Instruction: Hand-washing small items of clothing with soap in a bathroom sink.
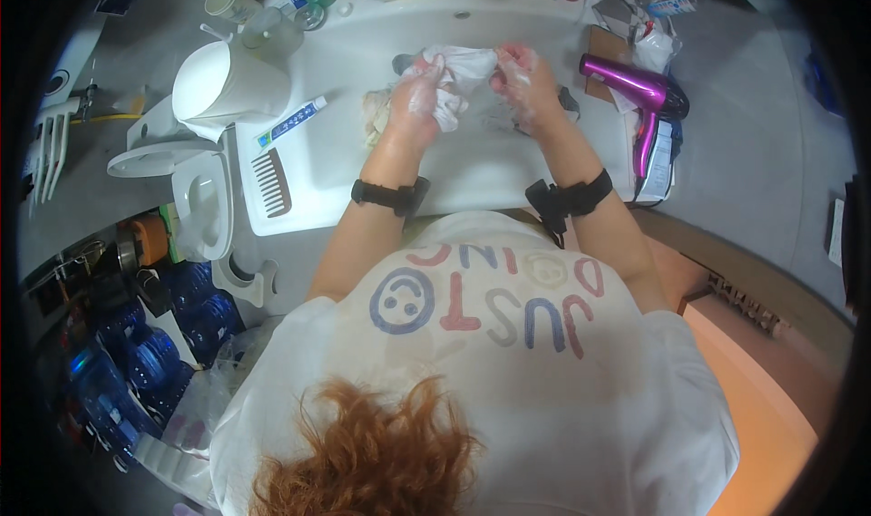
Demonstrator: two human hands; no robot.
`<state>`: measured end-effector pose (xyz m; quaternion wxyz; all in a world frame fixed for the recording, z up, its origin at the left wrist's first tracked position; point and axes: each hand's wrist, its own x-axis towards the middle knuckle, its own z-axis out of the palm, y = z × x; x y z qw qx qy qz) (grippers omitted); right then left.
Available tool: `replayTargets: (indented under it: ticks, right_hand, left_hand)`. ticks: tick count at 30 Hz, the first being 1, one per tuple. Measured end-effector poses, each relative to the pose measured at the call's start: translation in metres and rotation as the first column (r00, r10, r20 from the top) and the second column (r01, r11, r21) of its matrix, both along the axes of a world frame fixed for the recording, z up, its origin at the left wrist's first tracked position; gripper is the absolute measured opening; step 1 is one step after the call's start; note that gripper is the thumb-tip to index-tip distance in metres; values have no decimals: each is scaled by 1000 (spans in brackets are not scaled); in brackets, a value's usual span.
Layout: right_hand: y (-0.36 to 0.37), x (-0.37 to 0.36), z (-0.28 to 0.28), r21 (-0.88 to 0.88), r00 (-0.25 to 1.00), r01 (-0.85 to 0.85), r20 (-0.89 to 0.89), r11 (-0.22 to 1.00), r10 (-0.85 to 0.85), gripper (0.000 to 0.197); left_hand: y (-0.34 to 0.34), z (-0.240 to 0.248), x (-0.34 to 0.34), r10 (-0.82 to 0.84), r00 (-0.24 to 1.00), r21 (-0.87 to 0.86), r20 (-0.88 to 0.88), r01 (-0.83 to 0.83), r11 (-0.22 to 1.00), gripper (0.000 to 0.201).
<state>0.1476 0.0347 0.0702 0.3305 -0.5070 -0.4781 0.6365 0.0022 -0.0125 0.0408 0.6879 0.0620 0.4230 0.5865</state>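
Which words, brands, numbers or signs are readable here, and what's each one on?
Wording is described, not copied.
White shirt: large, legible red, blue and grey letters, upside down, plus a blue smiley.
Blue-and-white tube on the sink, left: small characters, too blurred to read surely.
Clear bottle, top right: label too blurred.
White packet beside the purple hair dryer: print too small.

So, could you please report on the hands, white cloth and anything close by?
Left hand: gripping white cloth, lathered. Right hand: holding cloth's right end, lathered. Beige cloth in washbasin beside left hand.
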Motion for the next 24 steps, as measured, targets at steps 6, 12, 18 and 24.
replayTargets:
  ticks: [6, 12, 18, 24]
  right_hand:
    - [11, -4, -24, 272, 971, 46, 214, 961, -107, 24]
    - [4, 0, -2, 186, 997, -83, 18, 979, 81, 21]
    - [6, 5, -10, -55, 973, 4, -229, 998, -17, 20]
    - [5, 5, -19, -256, 729, -275, -684, 927, 28, 18]
  left_hand:
    - [3, -27, -13, -8, 929, 1, 370, 8, 1000, 9]
    - [4, 7, -3, -155, 988, -52, -8, 154, 987, 15]
    - [2, -29, -14, -61, 952, 25, 301, 56, 998, 31]
    - [6, 1, -7, -154, 837, 105, 524, 116, 988, 38]
